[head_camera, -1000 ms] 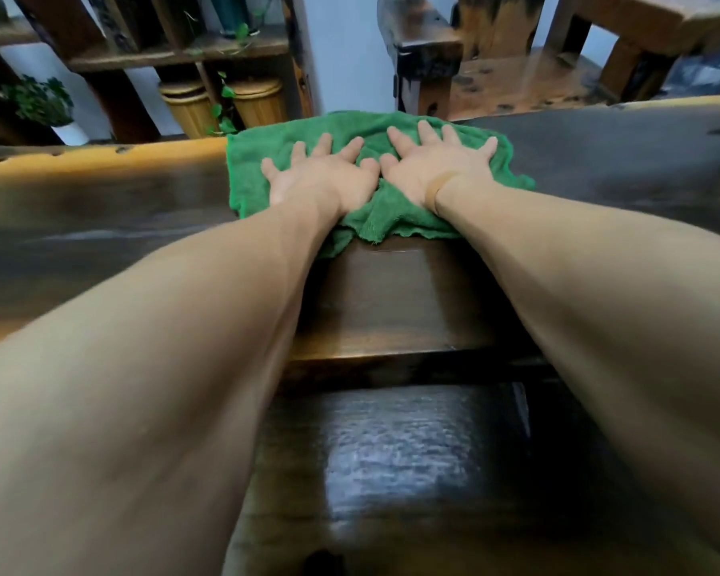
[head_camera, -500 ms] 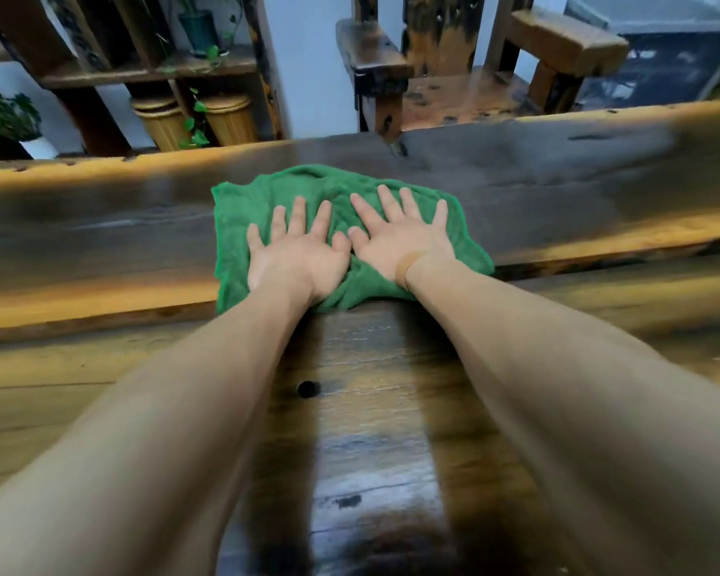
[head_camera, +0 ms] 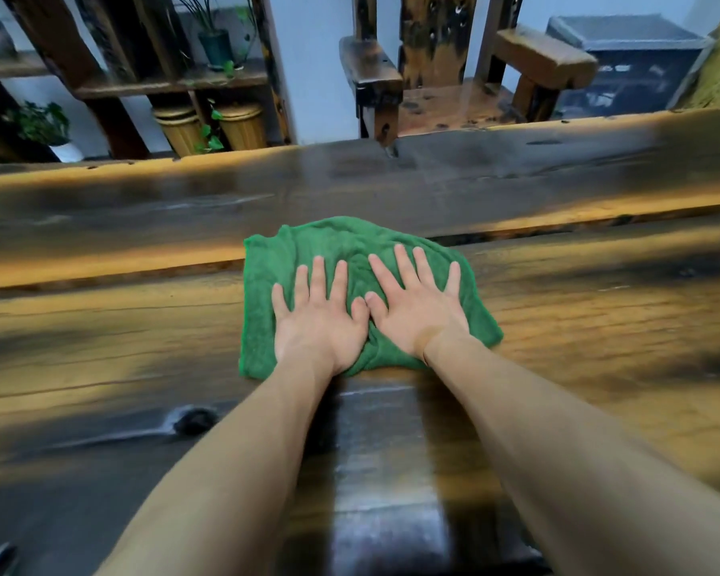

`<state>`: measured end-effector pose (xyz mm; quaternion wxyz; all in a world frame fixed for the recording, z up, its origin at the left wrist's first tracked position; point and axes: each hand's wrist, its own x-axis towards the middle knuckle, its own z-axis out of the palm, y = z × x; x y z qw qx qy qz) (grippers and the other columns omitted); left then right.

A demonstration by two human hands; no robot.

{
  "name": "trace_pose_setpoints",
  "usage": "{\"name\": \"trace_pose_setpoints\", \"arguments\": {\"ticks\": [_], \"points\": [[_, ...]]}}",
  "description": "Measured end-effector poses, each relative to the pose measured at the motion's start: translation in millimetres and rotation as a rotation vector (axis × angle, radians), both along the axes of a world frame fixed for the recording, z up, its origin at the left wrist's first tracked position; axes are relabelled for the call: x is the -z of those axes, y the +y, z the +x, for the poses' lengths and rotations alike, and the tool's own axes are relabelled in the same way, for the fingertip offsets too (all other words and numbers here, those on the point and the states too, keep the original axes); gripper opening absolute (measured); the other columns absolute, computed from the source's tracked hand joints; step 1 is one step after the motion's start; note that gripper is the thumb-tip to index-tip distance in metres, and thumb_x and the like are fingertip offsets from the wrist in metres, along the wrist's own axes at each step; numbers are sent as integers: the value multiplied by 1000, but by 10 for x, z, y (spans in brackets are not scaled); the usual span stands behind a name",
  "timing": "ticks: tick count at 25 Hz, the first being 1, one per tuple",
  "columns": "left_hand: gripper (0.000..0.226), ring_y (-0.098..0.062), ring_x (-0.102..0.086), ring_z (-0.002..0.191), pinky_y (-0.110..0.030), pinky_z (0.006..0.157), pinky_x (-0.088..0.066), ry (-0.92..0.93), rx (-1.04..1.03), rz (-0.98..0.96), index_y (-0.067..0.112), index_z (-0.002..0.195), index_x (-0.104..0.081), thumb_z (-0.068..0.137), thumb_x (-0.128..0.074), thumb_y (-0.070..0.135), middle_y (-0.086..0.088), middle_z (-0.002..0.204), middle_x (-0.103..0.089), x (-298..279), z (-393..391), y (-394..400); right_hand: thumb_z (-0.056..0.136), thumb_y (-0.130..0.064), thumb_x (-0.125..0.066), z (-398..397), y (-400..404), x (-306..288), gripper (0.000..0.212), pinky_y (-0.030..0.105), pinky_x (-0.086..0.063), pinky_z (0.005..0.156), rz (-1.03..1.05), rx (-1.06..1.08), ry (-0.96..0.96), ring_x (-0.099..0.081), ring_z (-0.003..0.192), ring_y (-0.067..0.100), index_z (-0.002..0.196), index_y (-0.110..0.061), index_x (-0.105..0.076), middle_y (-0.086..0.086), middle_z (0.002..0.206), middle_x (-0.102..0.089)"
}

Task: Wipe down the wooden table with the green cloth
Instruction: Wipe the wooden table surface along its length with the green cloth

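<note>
Pressing flat on the green cloth (head_camera: 350, 259), both hands lie side by side with the palms down. The left hand (head_camera: 321, 322) covers the left part of the cloth, and the right hand (head_camera: 416, 313) covers the right part. The fingers (head_camera: 317, 276) of each hand are stretched out and a little spread, so neither grip is closed around anything; the hands only push on the cloth from above. The two thumbs almost touch each other over the middle of the cloth.

The cloth is bunched and wrinkled, lying directly on the wooden surface (head_camera: 100, 334). Its far edge reaches the dark seam (head_camera: 558, 226) that runs across the surface, between the near board and the far board. On the near side of the cloth, between the two bare forearms, a dark shiny strip (head_camera: 383, 471) of the wood looks wet. To the left of the cloth, nearer to the person, there is a dark knot (head_camera: 195, 421) in the wood.

Beyond the cloth, behind the far edge of the surface, stands a heavy wooden chair (head_camera: 445, 97). Far to the left of the cloth is a wooden shelf (head_camera: 171, 83) with a potted plant (head_camera: 215, 45) on it, and two round bamboo-coloured containers (head_camera: 208, 126) stand below.
</note>
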<state>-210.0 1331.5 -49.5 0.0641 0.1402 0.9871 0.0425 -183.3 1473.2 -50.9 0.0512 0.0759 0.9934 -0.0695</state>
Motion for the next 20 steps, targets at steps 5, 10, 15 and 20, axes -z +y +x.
{"name": "trace_pose_setpoints", "arguments": {"ticks": [5,10,15,20], "points": [[63,-21,17,153,-54,121,9,-22,23,7,30,158,10,102,-9,50,0,166,17,-14,927,-245,101,-55,-10,899,-256,-36,60,65,16,114,-9,-7,-31,21,151,22,157,-42,9,-3,165,20],[65,-21,16,153,-54,121,8,-53,39,-15,28,158,10,102,-11,52,-2,167,17,-41,1853,-486,102,-54,-13,1849,-471,-63,61,65,15,114,-13,-22,-56,20,152,21,157,-41,8,-3,166,18],[66,-22,17,153,-55,120,9,-48,51,-34,27,158,12,101,-8,52,-4,166,19,-20,2733,-695,101,-56,-14,2718,-648,-83,62,65,13,115,18,-40,-63,19,152,22,157,-40,9,-2,166,18],[78,-24,15,153,-56,120,8,-61,81,-24,25,159,7,87,9,55,-6,166,17,-22,3619,-929,94,-58,2,3632,-831,-140,66,64,16,115,34,-57,-101,24,150,22,155,-38,17,-3,163,25]]}}
